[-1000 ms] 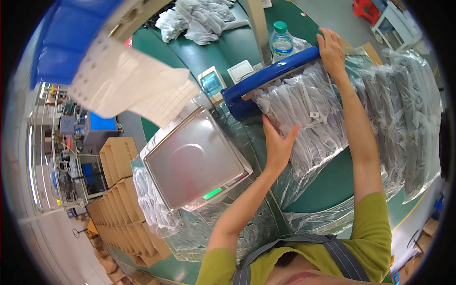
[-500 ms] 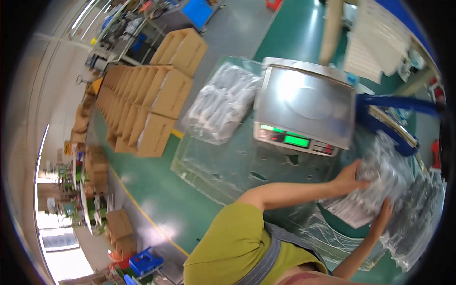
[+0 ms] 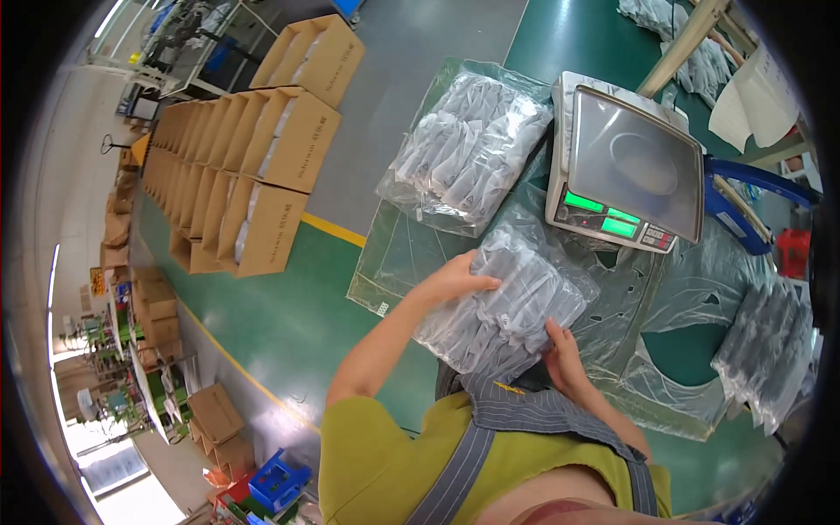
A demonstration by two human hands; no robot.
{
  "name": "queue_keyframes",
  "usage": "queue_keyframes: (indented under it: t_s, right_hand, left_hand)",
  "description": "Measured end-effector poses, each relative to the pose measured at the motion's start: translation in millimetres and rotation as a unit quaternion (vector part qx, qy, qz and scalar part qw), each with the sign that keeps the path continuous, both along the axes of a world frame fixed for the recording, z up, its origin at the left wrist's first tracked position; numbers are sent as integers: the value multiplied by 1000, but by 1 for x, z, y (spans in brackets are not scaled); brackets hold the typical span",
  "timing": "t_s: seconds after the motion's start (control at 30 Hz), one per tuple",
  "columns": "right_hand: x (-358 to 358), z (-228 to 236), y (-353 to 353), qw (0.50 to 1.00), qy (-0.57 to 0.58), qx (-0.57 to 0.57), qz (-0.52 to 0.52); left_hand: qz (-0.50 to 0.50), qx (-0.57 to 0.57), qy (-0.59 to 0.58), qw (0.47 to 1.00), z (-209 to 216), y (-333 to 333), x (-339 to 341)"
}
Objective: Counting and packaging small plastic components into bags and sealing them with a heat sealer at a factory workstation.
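A clear plastic bag (image 3: 516, 302) packed with several small grey-white packets lies between my two hands, close to my body. My left hand (image 3: 462, 278) grips its left edge, thumb over the top. At its right side my right hand (image 3: 564, 352) holds the other edge with the fingertips. Beyond it, a similar filled clear bag (image 3: 472, 140) lies on the table. To the right of that stands a digital weighing scale (image 3: 637, 162) with a steel pan and lit green displays; nothing rests on the pan.
A plastic-covered table (image 3: 385, 254) lies before me. Another stack of bagged packets (image 3: 766, 346) sits at the far right. A blue tool-like handle (image 3: 735, 219) is beside the scale. Rows of open cardboard boxes (image 3: 293, 149) stand on the green floor at the left.
Both hands have carried the bag of packets from the right side of the table leftward, to in front of my body. My view has also shifted.
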State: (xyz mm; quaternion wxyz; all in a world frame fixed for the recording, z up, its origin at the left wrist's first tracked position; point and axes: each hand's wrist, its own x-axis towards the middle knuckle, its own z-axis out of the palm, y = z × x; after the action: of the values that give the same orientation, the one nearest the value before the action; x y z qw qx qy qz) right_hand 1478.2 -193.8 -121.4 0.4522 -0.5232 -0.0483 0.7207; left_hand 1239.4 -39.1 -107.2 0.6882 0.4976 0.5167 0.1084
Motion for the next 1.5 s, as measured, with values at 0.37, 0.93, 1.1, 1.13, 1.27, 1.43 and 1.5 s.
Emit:
queue_keyframes:
  t_s: [0.37, 0.93, 1.1, 1.13, 1.27, 1.43, 1.5]
  right_hand:
    - [33, 89, 87, 847, -360, 90, 381]
    - [-121, 30, 128, 928, 39, 156, 335]
    - [-166, 38, 172, 963, 242, 94, 72]
    - [-172, 49, 175, 962, 248, 95, 68]
    - [-178, 100, 159, 921, 369, 123, -22]
    - [-161, 93, 156, 968, 134, 209, 22]
    - [-147, 109, 173, 955, 62, 279, 74]
  left_hand:
    - [389, -88, -184, 899, -49, 69, -79]
    - [169, 87, -25, 982, -9, 126, -146]
    - [254, 144, -158, 943, 62, 94, -103]
    - [270, 161, -184, 931, 83, 86, -98]
    - [299, 212, -201, 908, 131, 30, -70]
    - [289, 271, -103, 912, 130, -38, -66]
    - [274, 301, -90, 909, 128, -44, -77]
